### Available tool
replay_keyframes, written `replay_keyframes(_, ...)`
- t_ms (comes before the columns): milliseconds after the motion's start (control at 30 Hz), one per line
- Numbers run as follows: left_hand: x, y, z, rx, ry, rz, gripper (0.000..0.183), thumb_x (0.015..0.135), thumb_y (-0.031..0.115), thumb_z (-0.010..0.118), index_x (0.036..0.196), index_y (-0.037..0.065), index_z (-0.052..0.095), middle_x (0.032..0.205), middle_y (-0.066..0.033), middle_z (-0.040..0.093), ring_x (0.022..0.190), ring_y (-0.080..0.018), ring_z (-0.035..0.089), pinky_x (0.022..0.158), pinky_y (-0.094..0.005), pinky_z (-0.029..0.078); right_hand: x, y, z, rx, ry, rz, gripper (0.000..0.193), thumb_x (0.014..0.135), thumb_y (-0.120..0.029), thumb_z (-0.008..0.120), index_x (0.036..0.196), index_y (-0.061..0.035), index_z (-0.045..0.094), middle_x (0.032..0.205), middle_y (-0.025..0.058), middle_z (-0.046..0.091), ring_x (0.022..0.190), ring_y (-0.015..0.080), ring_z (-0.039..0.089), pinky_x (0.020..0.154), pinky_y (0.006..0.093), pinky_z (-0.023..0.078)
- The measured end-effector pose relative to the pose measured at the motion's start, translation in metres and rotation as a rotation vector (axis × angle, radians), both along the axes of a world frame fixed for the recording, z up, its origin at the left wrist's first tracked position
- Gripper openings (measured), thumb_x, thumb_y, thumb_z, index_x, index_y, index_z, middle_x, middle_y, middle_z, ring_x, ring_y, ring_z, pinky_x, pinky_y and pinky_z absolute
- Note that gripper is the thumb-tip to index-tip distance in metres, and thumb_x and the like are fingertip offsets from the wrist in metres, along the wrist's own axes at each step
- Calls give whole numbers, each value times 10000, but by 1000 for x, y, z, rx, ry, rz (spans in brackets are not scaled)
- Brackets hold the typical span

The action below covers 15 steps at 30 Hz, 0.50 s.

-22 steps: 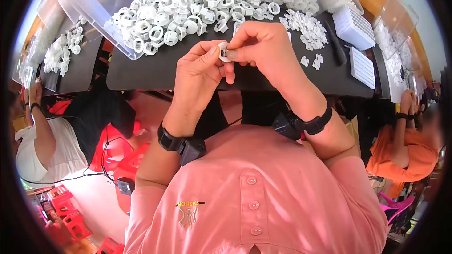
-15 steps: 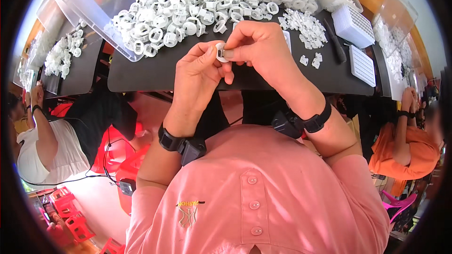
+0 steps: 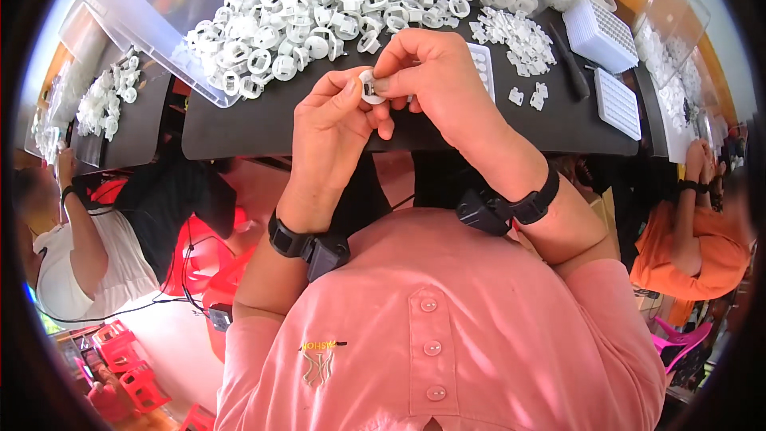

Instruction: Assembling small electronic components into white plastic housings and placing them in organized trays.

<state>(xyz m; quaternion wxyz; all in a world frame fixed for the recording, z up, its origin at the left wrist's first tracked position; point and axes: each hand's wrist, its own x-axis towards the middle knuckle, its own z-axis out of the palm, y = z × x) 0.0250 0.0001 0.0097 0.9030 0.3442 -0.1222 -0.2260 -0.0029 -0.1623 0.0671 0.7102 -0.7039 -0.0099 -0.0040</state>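
Note:
My left hand (image 3: 331, 116) pinches a small round white plastic housing (image 3: 368, 89) by its rim, thumb on one side and fingers behind. The housing has a dark rectangular opening facing me. Closed against its right side are the thumb and index finger of my right hand (image 3: 431, 72); whether a smaller piece sits between those fingertips is hidden. Both hands are raised over the near part of the black table (image 3: 263, 129). Just beyond them lies a big heap of similar white housings (image 3: 303, 20), spilling from a clear plastic bin (image 3: 152, 40).
Small flat white clips (image 3: 515, 40) lie piled at right, with a few loose ones nearer. Beside them are a black screwdriver (image 3: 570, 64), a stack of white trays (image 3: 600, 38) and a single tray (image 3: 617, 105). Partly behind my right hand sits another white tray (image 3: 483, 66). People work on both sides.
The view has shifted slightly. Both hands still hold the housing, and my right fingers have moved a little at its side, baring more of the dark opening.

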Motion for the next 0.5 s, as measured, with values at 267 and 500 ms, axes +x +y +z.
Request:
replay_keyframes(267,4,3,-6,-76,-22,-77,237,1003,121,568,1143,-67,602,953,-159,663,792,-229,656,632,-353,534,-7,2,0,63,-37,13,42,820,-10,645,845,-9,611,720,44,641,572,108,603,503,238,410)
replay_keyframes(500,3,3,-7,-66,-60,-70,290,953,52,618,1215,-69,593,1003,-154,668,816,-230,663,632,-356,551,-13,4,-4,31,-124,-53,71,862,23,637,847,22,568,716,57,614,578,117,617,537,258,446)
